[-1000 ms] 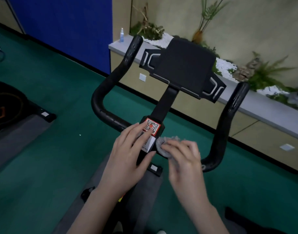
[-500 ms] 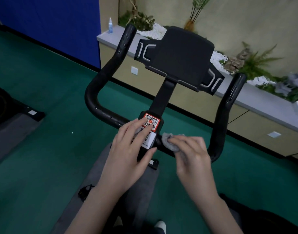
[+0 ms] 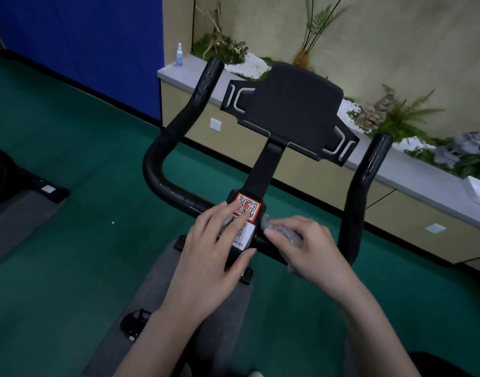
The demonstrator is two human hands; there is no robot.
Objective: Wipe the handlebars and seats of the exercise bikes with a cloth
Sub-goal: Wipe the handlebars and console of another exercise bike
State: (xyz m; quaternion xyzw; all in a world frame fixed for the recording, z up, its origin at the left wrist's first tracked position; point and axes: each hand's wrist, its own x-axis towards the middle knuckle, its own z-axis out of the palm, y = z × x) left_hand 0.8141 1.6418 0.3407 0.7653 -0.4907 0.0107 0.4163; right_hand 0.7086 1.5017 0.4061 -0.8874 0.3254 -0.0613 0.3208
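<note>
Right hand (image 3: 312, 248) grips a small grey cloth (image 3: 270, 224), fingers curled over it, pressing it onto the crossbar of the handlebars (image 3: 153, 170). A bit of cloth shows ahead of the fingertips and a bit under the heel of the hand. Left hand (image 3: 206, 257) lies flat just to the left of it, fingers straight and holding nothing, resting on the centre clamp. Its fingertips cover part of the QR sticker (image 3: 248, 206) and the thumb reaches toward the right hand. Progress, as a judgement: wiping is at the middle of the bar, right of the stem. The right grip (image 3: 369, 170), beyond and outside the right hand, and the left grip (image 3: 206, 83), far ahead of the left hand, each shine a little, but I cannot tell whether either is already wiped. The seat is out of view behind both hands, so it likely still needs doing. A second machine (image 3: 5, 175) sits well off to the left of the left hand, also likely pending.
</note>
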